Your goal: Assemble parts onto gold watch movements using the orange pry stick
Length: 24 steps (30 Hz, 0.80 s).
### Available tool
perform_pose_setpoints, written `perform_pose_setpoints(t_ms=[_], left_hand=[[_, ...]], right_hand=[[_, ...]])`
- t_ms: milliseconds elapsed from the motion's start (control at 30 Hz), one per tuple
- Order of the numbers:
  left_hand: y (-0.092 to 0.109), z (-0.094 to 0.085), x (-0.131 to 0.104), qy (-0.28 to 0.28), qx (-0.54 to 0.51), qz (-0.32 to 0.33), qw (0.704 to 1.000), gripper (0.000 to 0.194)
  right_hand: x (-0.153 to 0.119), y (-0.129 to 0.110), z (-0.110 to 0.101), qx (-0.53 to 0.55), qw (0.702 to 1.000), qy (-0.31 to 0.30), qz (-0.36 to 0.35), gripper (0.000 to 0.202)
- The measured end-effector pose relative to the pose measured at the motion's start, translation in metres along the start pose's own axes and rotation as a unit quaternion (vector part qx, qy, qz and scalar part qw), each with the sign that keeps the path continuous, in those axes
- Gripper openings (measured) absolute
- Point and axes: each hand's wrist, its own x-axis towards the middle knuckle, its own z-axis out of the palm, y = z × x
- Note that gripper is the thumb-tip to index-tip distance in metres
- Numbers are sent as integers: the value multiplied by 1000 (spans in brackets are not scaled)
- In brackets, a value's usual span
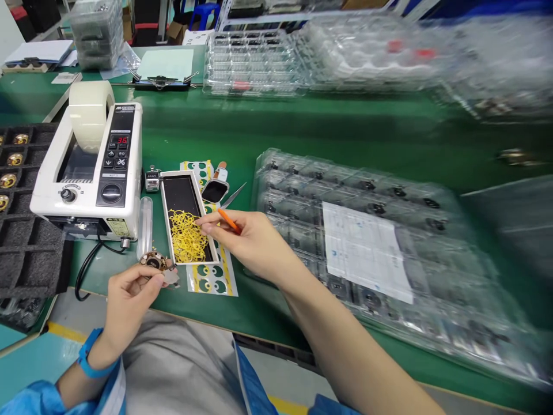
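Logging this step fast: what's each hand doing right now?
Left hand: closed, pinching a small round metal part.
Right hand: closed on an orange stick, over the tray of yellow rings.

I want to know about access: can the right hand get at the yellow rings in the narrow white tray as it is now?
Probably yes. The right hand, holding an orange stick, is already at the edge of the white tray, and the yellow rings lie uncovered with nothing above them.

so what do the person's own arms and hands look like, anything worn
Both hands are bare, no gloves. The left hand has a blue band at the wrist and a light blue sleeve below it. The right hand has a bare forearm; blue sleeve only at the frame's bottom edge.
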Motion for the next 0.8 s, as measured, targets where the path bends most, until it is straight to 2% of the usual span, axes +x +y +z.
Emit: perform_pose_setpoints(t_ms=[133,233,333,433,533,600,700,800], left_hand=[[-1,1,1,-9,-3,4,1000,17],[0,2,0,-12,-2,-1,1000,20],[1,3,0,-11,-4,1,1000,20],[3,3,0,-7,-10,4,1000,19],[3,2,0,-5,-9,7,1000,18],[3,2,-1,-3,-2,7,1000,18],[3,4,-3,-5,3,1,1000,15],[7,8,-6,-25,11,10,1000,11]], right_hand=[[-2,0,3,12,999,35,-7,24],[-1,-1,7,27,999,40,-15,23],[3,-1,10,41,998,48,-15,30],[7,-1,8,5,998,62,-18,36],[4,-4,5,-59,991,118,-17,25],[-7,-11,5,-47,989,140,-12,20],[-36,-26,10,46,995,86,-28,21],[-65,-37,24,97,993,44,-53,12]])
